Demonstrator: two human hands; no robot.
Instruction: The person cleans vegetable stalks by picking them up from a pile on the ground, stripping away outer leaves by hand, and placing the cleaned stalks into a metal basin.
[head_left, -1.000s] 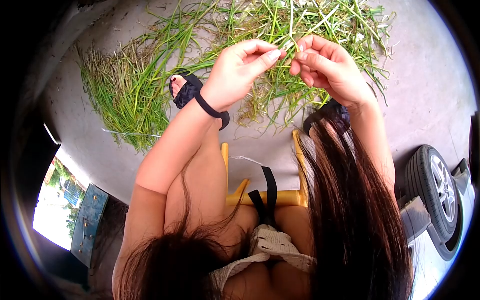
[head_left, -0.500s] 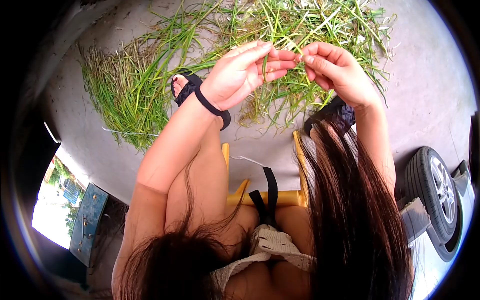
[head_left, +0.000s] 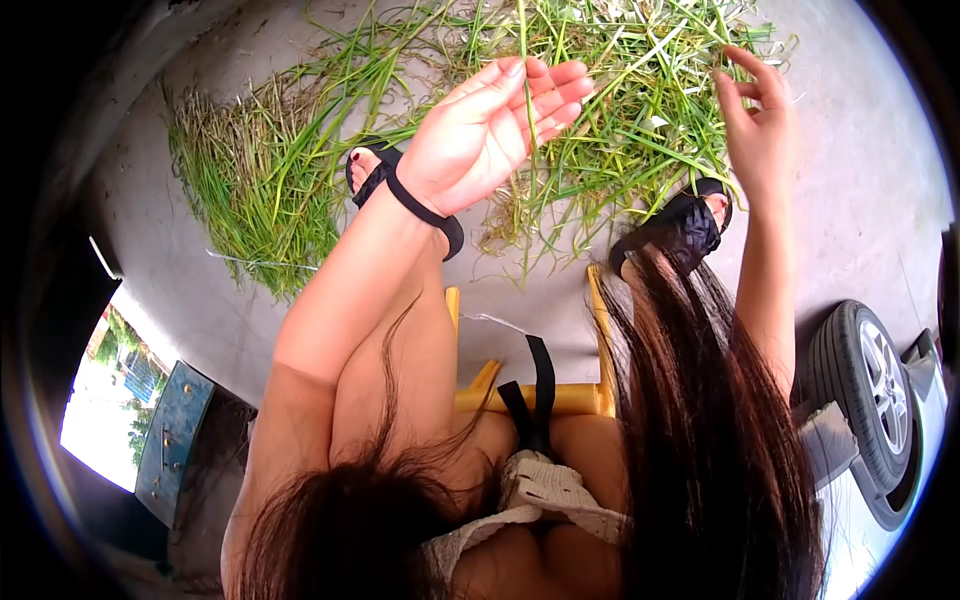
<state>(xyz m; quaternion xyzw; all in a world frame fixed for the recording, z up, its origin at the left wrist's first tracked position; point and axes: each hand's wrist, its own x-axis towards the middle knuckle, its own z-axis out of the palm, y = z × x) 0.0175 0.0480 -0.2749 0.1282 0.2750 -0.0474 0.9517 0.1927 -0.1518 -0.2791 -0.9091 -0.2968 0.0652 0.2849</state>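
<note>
“Green blade [head_left: 530,120]: where was it, and what lay around it?”

“It crossed the palm of the left hand [head_left: 500,125], above the concrete floor [head_left: 850,140]. Beyond it spread a tangled grass heap [head_left: 640,110], partly covered by that hand. Off to the left fanned a denser grass bundle [head_left: 265,200], green at its near end and straw-brown at its far end. A car wheel [head_left: 875,385] stood at the right edge, and a blue panel [head_left: 172,440] at the lower left.”

“What stood in the way?”

“Dark hair [head_left: 720,450] hung in front, hiding part of the yellow stool [head_left: 565,398]. One black sandal [head_left: 685,232] rested at the heap's near edge.”

“How did the blade look?”

“Long, thin and nearly straight, running past the fingertips to the top edge and trailing below the palm.”

“And the grip?”

“The left thumb pinched it against the forefinger, the other fingers stretched out. The right hand [head_left: 755,110] was raised over the heap's right side, thumb and forefinger slightly parted, the rest loosely bent.”
</note>
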